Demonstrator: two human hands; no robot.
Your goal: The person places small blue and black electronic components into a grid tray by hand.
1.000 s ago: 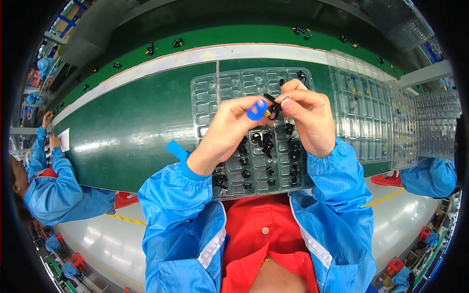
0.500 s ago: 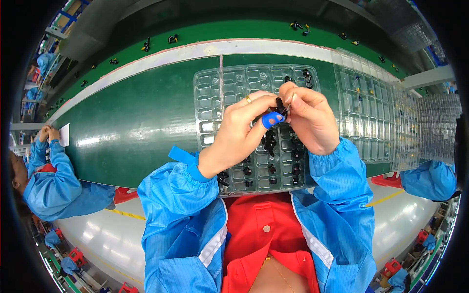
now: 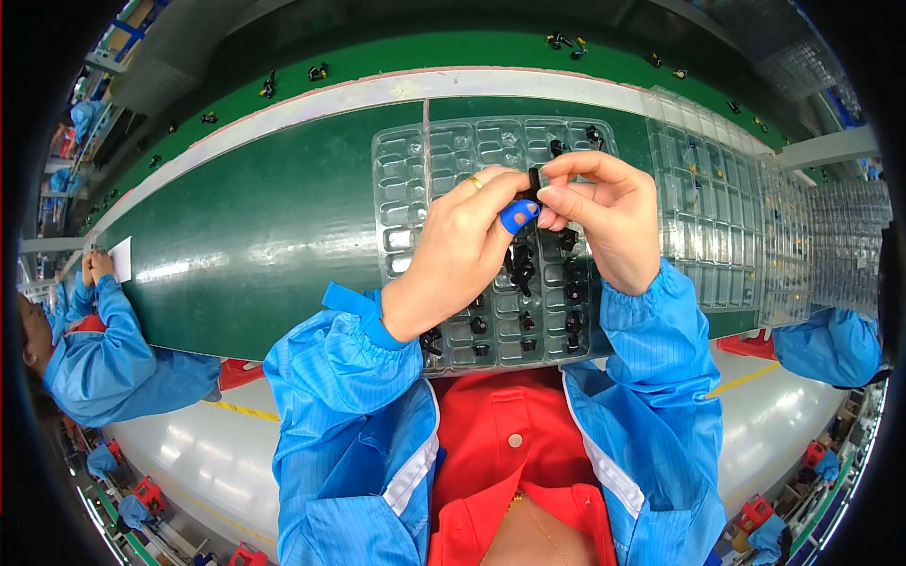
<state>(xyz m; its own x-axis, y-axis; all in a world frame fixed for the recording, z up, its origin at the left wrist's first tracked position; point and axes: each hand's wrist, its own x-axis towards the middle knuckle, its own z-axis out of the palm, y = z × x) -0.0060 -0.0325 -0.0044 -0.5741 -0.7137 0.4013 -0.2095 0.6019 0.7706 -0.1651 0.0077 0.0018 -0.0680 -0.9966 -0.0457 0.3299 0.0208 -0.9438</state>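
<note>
Above a clear plastic tray (image 3: 400, 193) with many pockets, both my hands meet at a small black part (image 3: 534, 181). My left hand (image 3: 462, 231), with a blue finger cover (image 3: 518, 216) on its thumb and a ring on one finger, is closed on the part. From the other side, the bent fingers of my right hand (image 3: 604, 212) pinch together at the same part; whether they hold a further tiny piece is hidden. More small black parts (image 3: 521, 266) lie in the tray's pockets below and around my hands.
To the right stand more clear trays (image 3: 703, 208), some stacked. Behind a white rail (image 3: 377, 90), a green conveyor belt (image 3: 425, 58) carries small black parts. A co-worker in blue (image 3: 104, 349) sits at the left of the green table (image 3: 255, 236); another blue sleeve (image 3: 829, 344) shows at right.
My hands have turned slightly at the fingertips, and the black part now points more upright. Parts on the belt have shifted a little to the left.
</note>
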